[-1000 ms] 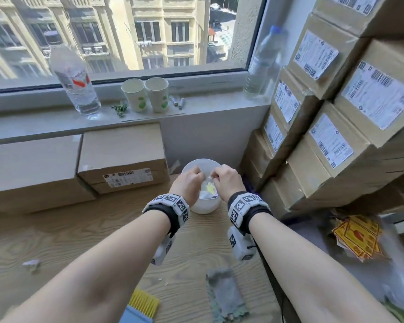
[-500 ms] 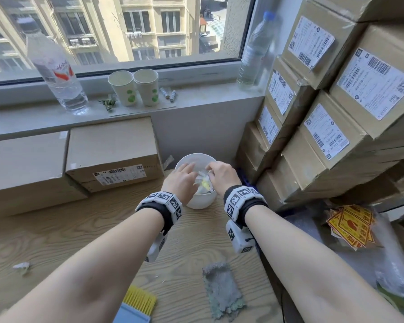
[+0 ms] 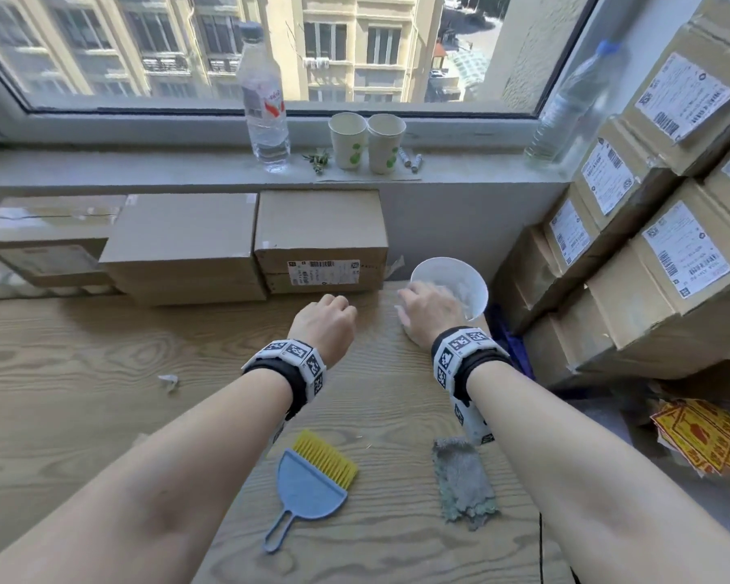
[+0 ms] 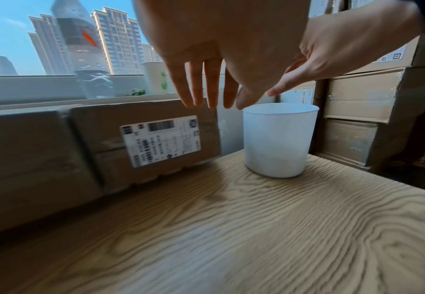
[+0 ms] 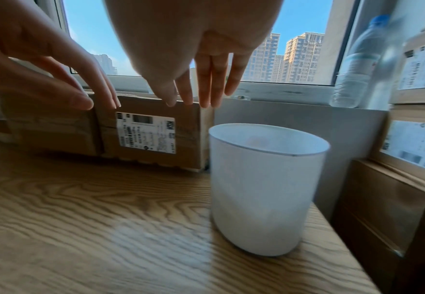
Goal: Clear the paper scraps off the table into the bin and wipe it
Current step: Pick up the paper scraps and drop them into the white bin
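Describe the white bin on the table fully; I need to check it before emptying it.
The white bin is a small, translucent, plastic-looking cup-shaped tub, open-topped and upright on the wooden table at its far right corner, beside a labelled cardboard box. Pale scraps show inside. Neither hand touches it in the wrist views.

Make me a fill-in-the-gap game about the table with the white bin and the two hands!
1. Both the left hand and the right hand hold ____.
2. The white bin stands upright on the wooden ____.
3. One small paper scrap still lies on the table, on the person's ____ side.
4. The bristles of the brush lying by the blue dustpan are ____.

Missing words: nothing; table; left; yellow
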Action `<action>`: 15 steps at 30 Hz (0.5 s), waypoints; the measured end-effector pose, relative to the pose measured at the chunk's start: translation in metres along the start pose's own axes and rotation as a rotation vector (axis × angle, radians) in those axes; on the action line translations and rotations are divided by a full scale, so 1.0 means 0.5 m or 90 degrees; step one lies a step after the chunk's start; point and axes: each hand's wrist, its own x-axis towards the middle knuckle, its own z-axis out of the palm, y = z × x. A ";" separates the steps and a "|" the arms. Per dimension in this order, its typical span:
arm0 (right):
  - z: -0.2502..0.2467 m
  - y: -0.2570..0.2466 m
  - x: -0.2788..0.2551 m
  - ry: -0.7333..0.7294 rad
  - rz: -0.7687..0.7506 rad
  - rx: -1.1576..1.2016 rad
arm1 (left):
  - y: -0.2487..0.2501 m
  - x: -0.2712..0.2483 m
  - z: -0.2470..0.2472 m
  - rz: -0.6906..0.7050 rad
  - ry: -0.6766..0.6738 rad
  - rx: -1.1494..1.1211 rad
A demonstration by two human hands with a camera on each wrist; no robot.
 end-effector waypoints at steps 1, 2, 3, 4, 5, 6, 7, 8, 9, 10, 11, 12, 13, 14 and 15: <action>0.004 -0.029 0.001 0.006 -0.011 0.004 | -0.020 -0.026 0.000 -0.005 0.003 0.000; 0.009 -0.061 0.002 0.012 -0.024 0.008 | -0.040 -0.055 0.000 -0.013 0.003 0.008; 0.015 -0.093 0.002 0.009 -0.033 0.012 | -0.059 -0.086 0.001 -0.017 -0.008 0.018; 0.022 -0.127 0.001 0.005 -0.042 0.019 | -0.080 -0.120 0.006 -0.028 -0.023 0.018; 0.029 -0.162 0.001 0.001 -0.053 0.026 | -0.103 -0.154 0.019 -0.037 -0.031 0.018; 0.039 -0.196 0.001 -0.004 -0.065 0.030 | -0.129 -0.187 0.034 -0.046 -0.034 0.015; 0.048 -0.230 0.001 -0.013 -0.075 0.034 | -0.156 -0.219 0.050 -0.054 -0.041 0.008; 0.061 -0.264 0.001 -0.027 -0.084 0.037 | -0.181 -0.249 0.062 -0.064 -0.049 0.000; 0.073 -0.299 0.000 -0.040 -0.091 0.039 | -0.209 -0.277 0.072 -0.073 -0.057 -0.008; 0.087 -0.335 0.000 -0.052 -0.099 0.042 | -0.236 -0.304 0.081 -0.085 -0.060 -0.012; 0.102 -0.368 -0.001 -0.065 -0.106 0.045 | -0.260 -0.331 0.089 -0.100 -0.065 -0.011; 0.116 -0.402 -0.001 -0.078 -0.113 0.049 | -0.283 -0.359 0.094 -0.117 -0.068 -0.010; 0.130 -0.434 -0.001 -0.094 -0.120 0.051 | -0.303 -0.385 0.101 -0.133 -0.071 -0.016; 0.143 -0.464 -0.002 -0.109 -0.127 0.051 | -0.322 -0.409 0.110 -0.143 -0.070 -0.030; 0.156 -0.492 -0.001 -0.123 -0.134 0.051 | -0.341 -0.432 0.121 -0.154 -0.072 -0.042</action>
